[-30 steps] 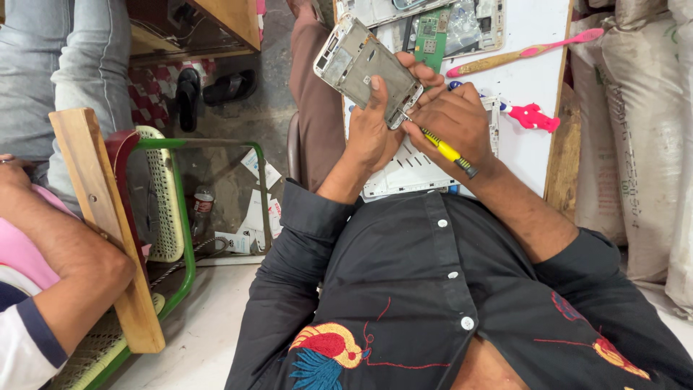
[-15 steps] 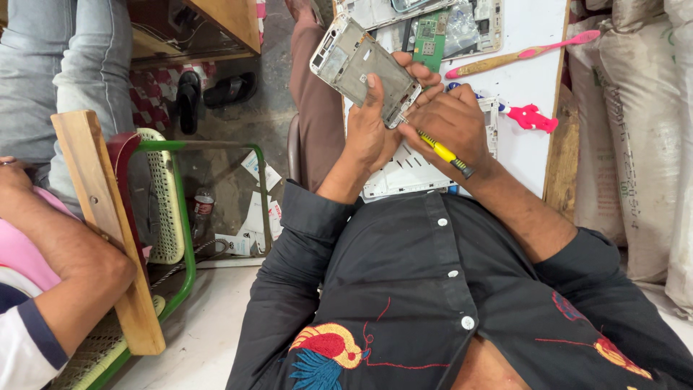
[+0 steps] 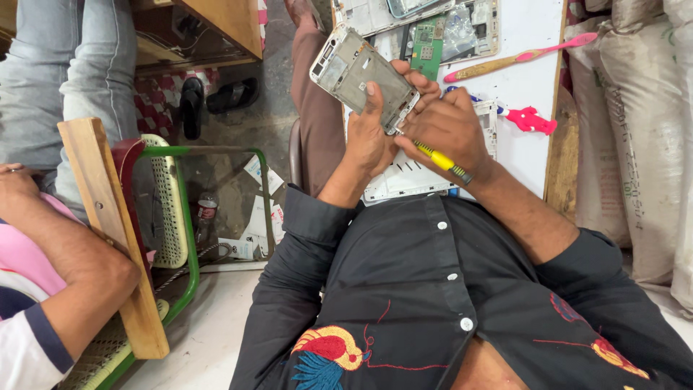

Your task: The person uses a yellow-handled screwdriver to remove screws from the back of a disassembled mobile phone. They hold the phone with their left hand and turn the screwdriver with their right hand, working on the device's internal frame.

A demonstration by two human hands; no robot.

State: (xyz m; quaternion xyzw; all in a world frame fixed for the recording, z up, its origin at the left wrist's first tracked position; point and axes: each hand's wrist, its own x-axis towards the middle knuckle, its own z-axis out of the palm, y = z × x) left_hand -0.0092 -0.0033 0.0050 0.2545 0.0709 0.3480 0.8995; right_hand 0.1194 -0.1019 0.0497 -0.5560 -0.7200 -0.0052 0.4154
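Note:
My left hand [image 3: 369, 133] grips a silver-white phone frame [image 3: 357, 68] and holds it up, tilted, over the near edge of the white table [image 3: 523, 90]. The thumb lies across the frame's open inside. My right hand [image 3: 449, 130] is closed on a yellow screwdriver [image 3: 440, 159], whose tip meets the frame's lower corner. The two hands touch. Beneath them on the table lies another white phone shell [image 3: 408, 177], partly hidden.
A green circuit board [image 3: 429, 40], more phone parts, a pink toothbrush [image 3: 523, 58] and a small pink tool [image 3: 530, 120] lie on the table. Sacks [image 3: 639, 123] stand at the right. Another person's arm [image 3: 68, 253] rests on a wood-and-green chair [image 3: 108, 238] at the left.
Almost nothing: both hands and the phone frame stay in place, with only a slight shift of the frame's tilt.

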